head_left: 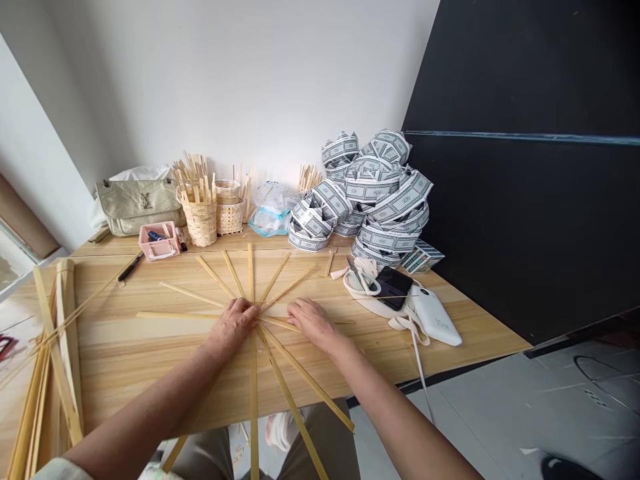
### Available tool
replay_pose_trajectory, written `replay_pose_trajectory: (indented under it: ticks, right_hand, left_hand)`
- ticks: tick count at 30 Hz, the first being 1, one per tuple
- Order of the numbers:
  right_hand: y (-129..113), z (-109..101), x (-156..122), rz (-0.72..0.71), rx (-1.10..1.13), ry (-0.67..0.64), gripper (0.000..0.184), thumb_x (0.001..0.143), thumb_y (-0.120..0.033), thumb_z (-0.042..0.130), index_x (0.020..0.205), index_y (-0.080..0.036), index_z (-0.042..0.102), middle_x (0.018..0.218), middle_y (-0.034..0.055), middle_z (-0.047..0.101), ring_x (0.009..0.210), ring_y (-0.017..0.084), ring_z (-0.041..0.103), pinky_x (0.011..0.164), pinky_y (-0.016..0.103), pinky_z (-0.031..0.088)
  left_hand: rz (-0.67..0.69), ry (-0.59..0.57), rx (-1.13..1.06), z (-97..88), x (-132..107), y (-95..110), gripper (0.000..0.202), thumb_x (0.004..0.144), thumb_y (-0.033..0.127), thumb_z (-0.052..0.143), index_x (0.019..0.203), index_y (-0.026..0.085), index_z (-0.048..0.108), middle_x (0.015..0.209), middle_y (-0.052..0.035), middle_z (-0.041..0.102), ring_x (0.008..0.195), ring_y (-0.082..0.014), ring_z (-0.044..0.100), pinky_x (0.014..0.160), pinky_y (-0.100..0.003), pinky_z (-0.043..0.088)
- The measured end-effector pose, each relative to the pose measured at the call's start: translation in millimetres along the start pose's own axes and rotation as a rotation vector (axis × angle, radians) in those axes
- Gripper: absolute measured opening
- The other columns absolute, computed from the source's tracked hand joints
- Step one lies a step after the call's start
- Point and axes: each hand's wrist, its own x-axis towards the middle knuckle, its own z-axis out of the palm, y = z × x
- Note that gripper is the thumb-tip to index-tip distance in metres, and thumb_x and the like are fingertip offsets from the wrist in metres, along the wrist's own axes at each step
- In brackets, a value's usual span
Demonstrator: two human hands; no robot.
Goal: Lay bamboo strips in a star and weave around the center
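Note:
Several long bamboo strips [253, 280] lie crossed in a star shape on the wooden table [150, 347], their ends fanning out past the near edge. My left hand [234, 325] rests on the crossing point with its fingers curled down onto the strips. My right hand [311, 321] lies just to the right of the centre, fingers bent and pressing on a strip. Both hands touch the strips at the hub; what lies under the fingers is hidden.
A bundle of bamboo strips [50, 360] lies at the left edge. At the back stand small woven baskets [201, 217], a beige bag [137, 203], a pink tray [159, 241], a plastic bag [273, 207] and a pile of patterned paper bands [373, 193]. A phone [393, 287] and a white power bank [435, 315] lie at right.

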Motion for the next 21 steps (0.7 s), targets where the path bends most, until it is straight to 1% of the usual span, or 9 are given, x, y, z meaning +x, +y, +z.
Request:
replay_pose_trajectory:
  ticks: [6,9,12,16,18,21]
  right_hand:
    - [-1.1,-1.8,-2.2,-0.004,-0.019,-0.012,0.001,0.078,-0.016,0.053,0.08,-0.016,0.053,0.084,0.0047,0.056,0.082,0.017,0.048,0.071,0.025,0.034]
    - [-3.3,-2.6,-2.5,0.02,-0.002,-0.019,0.004,0.078,-0.014,0.052,0.082,-0.014,0.053,0.085,0.007,0.057,0.081,0.018,0.048,0.07,0.027,0.033]
    - [-5.0,-4.7,-1.7,0.047,0.042,-0.039,0.006,0.078,-0.013,0.051,0.084,-0.013,0.053,0.082,0.0079,0.058,0.078,0.018,0.049,0.068,0.027,0.033]
    - [-3.2,-12.5,0.7,0.058,0.159,-0.097,0.005,0.077,-0.013,0.05,0.077,-0.016,0.055,0.078,0.0034,0.059,0.074,0.014,0.05,0.065,0.023,0.033]
    - [-0.9,-18.5,1.6,0.069,0.225,-0.132,0.007,0.076,-0.016,0.05,0.071,-0.017,0.055,0.073,0.0005,0.058,0.07,0.012,0.05,0.061,0.021,0.032]
    - [2.3,-27.2,2.5,0.084,0.309,-0.183,0.01,0.075,-0.02,0.049,0.068,-0.017,0.056,0.066,-0.002,0.056,0.064,0.01,0.048,0.055,0.019,0.031]
  left_hand:
    - [-0.01,-0.026,0.041,-0.4,0.3,0.8,0.022,0.079,0.013,0.046,0.097,0.022,0.057,0.095,-0.005,0.048,0.092,-0.019,0.045,0.078,-0.029,0.043]
    - [-0.021,-0.038,0.048,-1.1,0.6,1.6,0.024,0.079,0.013,0.046,0.098,0.023,0.057,0.095,-0.0046,0.047,0.092,-0.0188,0.045,0.078,-0.029,0.043]
    - [-0.024,-0.049,0.052,-2.1,0.8,3.0,0.025,0.079,0.013,0.046,0.099,0.023,0.057,0.096,-0.005,0.048,0.092,-0.0193,0.045,0.079,-0.03,0.042]
    - [-0.035,-0.05,0.053,-3.1,1.1,4.6,0.023,0.079,0.014,0.047,0.097,0.022,0.058,0.096,-0.0052,0.048,0.092,-0.0195,0.045,0.078,-0.029,0.042]
    - [-0.04,-0.044,0.049,-3.2,1.1,4.9,0.022,0.079,0.015,0.047,0.096,0.023,0.059,0.096,-0.0053,0.049,0.092,-0.0196,0.045,0.078,-0.029,0.042]
    - [-0.046,-0.037,0.039,-2.6,0.8,4.7,0.022,0.079,0.016,0.048,0.096,0.024,0.059,0.096,-0.0055,0.049,0.092,-0.0199,0.045,0.077,-0.029,0.042]
